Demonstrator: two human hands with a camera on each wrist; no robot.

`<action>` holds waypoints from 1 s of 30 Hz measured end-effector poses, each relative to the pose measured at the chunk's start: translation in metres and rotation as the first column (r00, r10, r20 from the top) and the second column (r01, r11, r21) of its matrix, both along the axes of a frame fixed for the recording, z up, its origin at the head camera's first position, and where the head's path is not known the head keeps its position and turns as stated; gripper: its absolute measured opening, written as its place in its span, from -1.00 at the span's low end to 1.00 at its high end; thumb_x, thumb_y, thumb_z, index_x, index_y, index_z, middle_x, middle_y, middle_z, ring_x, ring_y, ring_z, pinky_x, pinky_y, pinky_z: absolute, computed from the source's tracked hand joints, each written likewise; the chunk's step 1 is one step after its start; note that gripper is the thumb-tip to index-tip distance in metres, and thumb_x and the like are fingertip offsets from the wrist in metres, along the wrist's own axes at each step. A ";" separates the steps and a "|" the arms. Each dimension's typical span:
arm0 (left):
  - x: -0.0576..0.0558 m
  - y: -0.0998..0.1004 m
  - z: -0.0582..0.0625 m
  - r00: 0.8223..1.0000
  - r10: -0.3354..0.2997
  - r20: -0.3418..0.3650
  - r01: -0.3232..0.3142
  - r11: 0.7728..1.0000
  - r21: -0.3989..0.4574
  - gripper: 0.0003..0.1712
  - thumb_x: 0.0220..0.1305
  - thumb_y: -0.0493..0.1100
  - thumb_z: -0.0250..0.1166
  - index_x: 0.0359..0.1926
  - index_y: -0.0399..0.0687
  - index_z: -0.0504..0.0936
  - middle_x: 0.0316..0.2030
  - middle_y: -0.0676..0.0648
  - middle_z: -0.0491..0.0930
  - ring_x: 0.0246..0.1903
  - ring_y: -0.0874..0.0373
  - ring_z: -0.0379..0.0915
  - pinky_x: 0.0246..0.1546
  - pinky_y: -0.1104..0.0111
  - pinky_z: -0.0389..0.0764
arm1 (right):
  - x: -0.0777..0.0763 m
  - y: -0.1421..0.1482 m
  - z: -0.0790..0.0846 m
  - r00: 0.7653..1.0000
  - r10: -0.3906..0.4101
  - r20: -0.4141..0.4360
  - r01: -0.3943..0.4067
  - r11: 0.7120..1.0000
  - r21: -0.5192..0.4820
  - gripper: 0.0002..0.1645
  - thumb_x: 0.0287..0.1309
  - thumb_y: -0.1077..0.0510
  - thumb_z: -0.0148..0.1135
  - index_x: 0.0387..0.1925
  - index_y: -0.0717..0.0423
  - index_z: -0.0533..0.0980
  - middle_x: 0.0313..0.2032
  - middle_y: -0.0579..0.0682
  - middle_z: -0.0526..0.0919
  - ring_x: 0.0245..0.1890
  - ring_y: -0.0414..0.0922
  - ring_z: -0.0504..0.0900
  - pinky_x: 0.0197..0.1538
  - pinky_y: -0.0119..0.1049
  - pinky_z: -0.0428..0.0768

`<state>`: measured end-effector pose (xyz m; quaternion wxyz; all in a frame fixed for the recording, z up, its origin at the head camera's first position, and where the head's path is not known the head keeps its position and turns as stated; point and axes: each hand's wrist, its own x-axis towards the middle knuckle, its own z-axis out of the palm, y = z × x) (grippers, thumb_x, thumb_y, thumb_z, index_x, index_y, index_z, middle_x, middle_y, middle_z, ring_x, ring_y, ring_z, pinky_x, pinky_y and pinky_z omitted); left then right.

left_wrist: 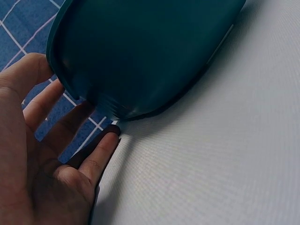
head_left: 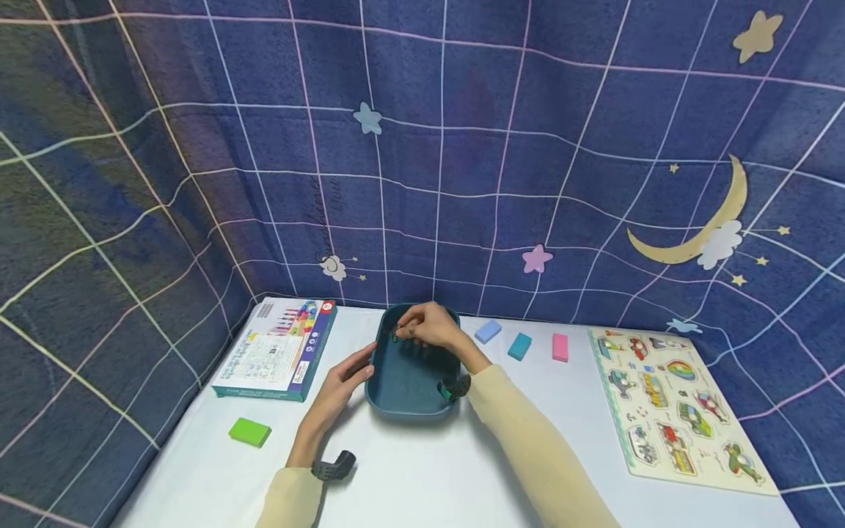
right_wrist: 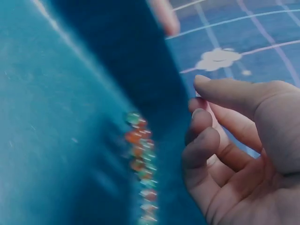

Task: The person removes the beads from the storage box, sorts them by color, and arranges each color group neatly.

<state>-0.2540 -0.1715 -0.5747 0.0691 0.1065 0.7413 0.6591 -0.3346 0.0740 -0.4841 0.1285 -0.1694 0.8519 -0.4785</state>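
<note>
A dark teal tub (head_left: 409,392) stands in the middle of the white table. Against its left side rests my left hand (head_left: 339,385), thumb and fingers fairly straight on the outer wall and rim. In the left wrist view, the left hand's fingers (left_wrist: 40,105) spread beside the tub wall. Inside the tub's far left part is my right hand (head_left: 429,326), its fingers curled. Small shiny green, orange and red beads (right_wrist: 140,150) form a blurred line near the right hand (right_wrist: 239,140). Whether those fingers hold any bead I cannot tell.
Left of the tub lie a flat printed box (head_left: 271,352) and a green block (head_left: 250,432). Light blue (head_left: 488,331), teal (head_left: 519,346) and pink blocks (head_left: 560,347) lie to its right. A picture puzzle board (head_left: 683,411) lies farther right. A patterned blue curtain (head_left: 422,183) hangs behind.
</note>
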 end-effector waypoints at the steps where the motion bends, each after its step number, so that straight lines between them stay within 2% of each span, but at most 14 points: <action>1: 0.000 0.001 0.000 1.000 0.000 0.002 0.000 1.000 0.000 -0.36 0.57 -0.06 0.25 0.58 0.03 0.38 0.59 -0.14 0.34 0.58 -0.19 0.26 0.28 0.67 0.45 | 0.002 0.005 0.003 1.000 0.000 -0.010 -0.001 1.000 -0.006 -0.78 0.33 0.15 0.44 -0.04 0.14 0.75 -0.24 0.27 0.82 -0.28 0.39 0.73 -0.26 0.15 0.76; 3: 0.000 0.001 -0.001 1.000 0.006 0.009 -0.006 1.000 0.003 -0.36 0.56 -0.06 0.25 0.57 0.03 0.39 0.59 -0.13 0.35 0.57 -0.18 0.27 0.28 0.66 0.45 | 0.005 0.018 0.008 0.999 0.004 -0.042 -0.004 1.000 -0.004 -0.76 0.34 0.15 0.44 -0.02 0.14 0.75 -0.26 0.25 0.81 -0.26 0.43 0.71 -0.30 0.13 0.75; 6: 0.000 0.002 -0.002 1.000 0.017 0.011 -0.017 1.000 0.002 -0.36 0.55 -0.06 0.26 0.57 0.03 0.40 0.58 -0.12 0.36 0.57 -0.17 0.28 0.28 0.67 0.45 | 0.013 0.040 0.009 0.995 0.016 -0.097 -0.016 1.000 0.001 -0.75 0.34 0.12 0.44 -0.03 0.16 0.74 -0.27 0.29 0.79 -0.34 0.39 0.70 -0.44 -0.11 0.68; 8: 0.000 0.002 -0.002 1.000 0.014 0.013 -0.014 1.000 -0.006 -0.36 0.55 -0.05 0.26 0.57 0.04 0.40 0.58 -0.12 0.36 0.57 -0.17 0.28 0.28 0.67 0.44 | 0.021 0.058 0.007 0.993 0.018 -0.119 -0.018 1.000 0.000 -0.76 0.33 0.12 0.46 -0.05 0.14 0.74 -0.27 0.32 0.78 -0.46 0.24 0.68 -0.48 -0.28 0.59; 10: 0.000 0.002 -0.003 1.000 0.011 0.014 -0.011 1.000 -0.011 -0.36 0.55 -0.04 0.26 0.57 0.05 0.40 0.58 -0.11 0.37 0.57 -0.16 0.28 0.29 0.66 0.44 | 0.029 0.076 0.002 0.990 0.014 -0.137 -0.013 1.000 0.008 -0.78 0.32 0.10 0.47 -0.07 0.11 0.75 -0.28 0.27 0.78 -0.52 0.02 0.65 -0.47 -0.36 0.54; 12: 0.001 0.002 -0.003 1.000 0.011 0.017 -0.011 1.000 -0.013 -0.36 0.55 -0.03 0.27 0.57 0.06 0.40 0.57 -0.10 0.37 0.57 -0.15 0.28 0.29 0.66 0.44 | 0.039 0.093 -0.003 0.989 0.005 -0.150 -0.002 1.000 0.021 -0.79 0.30 0.09 0.48 -0.09 0.08 0.75 -0.31 0.18 0.78 -0.54 -0.18 0.58 -0.46 -0.40 0.52; 15: 0.001 0.001 -0.002 1.000 0.017 0.020 -0.017 1.000 -0.014 -0.36 0.55 -0.02 0.27 0.56 0.07 0.40 0.57 -0.09 0.38 0.57 -0.14 0.29 0.30 0.66 0.44 | 0.053 0.114 -0.012 0.987 -0.021 -0.161 0.029 0.999 0.046 -0.82 0.30 0.11 0.48 -0.12 0.08 0.75 -0.35 0.04 0.76 -0.52 -0.29 0.54 -0.46 -0.41 0.52; 23: 0.000 0.001 0.000 1.000 0.018 0.003 -0.018 1.000 -0.021 -0.36 0.55 -0.02 0.26 0.57 0.06 0.40 0.57 -0.11 0.38 0.57 -0.15 0.29 0.28 0.67 0.45 | 0.086 0.157 -0.041 0.983 -0.039 -0.179 0.060 0.992 0.111 -0.90 0.28 0.21 0.46 -0.17 0.09 0.76 -0.41 -0.04 0.72 -0.47 -0.34 0.53 -0.38 -0.47 0.50; 30: 0.000 0.001 0.000 1.000 0.025 -0.003 -0.025 1.000 -0.014 -0.37 0.55 -0.05 0.27 0.56 0.06 0.41 0.56 -0.11 0.39 0.56 -0.14 0.30 0.28 0.66 0.46 | 0.097 0.165 -0.057 0.974 -0.029 -0.224 0.063 0.987 0.148 -0.93 0.24 0.22 0.47 -0.23 0.05 0.75 -0.46 -0.13 0.69 -0.50 -0.38 0.48 -0.38 -0.47 0.48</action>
